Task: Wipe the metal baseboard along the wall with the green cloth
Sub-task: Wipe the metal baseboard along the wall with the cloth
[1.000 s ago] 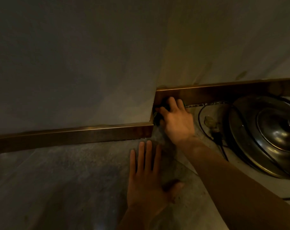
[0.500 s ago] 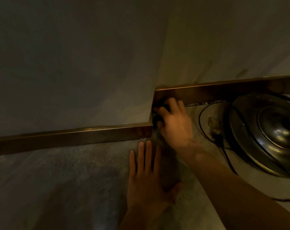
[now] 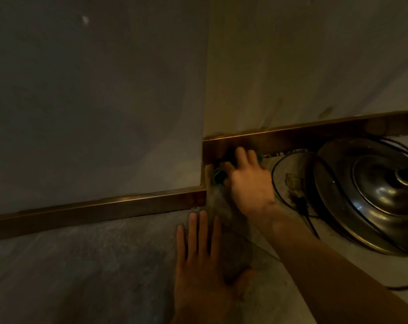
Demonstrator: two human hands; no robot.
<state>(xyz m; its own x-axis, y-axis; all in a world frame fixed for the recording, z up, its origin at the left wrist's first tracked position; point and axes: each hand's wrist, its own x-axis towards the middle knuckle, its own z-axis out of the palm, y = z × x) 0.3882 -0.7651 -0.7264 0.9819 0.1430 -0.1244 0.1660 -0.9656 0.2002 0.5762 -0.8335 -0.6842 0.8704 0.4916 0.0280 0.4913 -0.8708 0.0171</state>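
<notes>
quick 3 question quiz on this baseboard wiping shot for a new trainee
1. True or false: the left hand lies flat on the grey floor.
2. Which hand presses the crumpled green cloth on the brown metal baseboard?
3. The round silver metal stand base with a black cable sits: A) right of the right hand; B) left of it.

Key: 1 true; 2 the right hand; 3 A

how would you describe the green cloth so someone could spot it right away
Find the wall corner where the metal baseboard steps back. The right hand presses there, and the green cloth is the dark wad peeking from under its fingers, unlike the black cord looping on the floor.
</notes>
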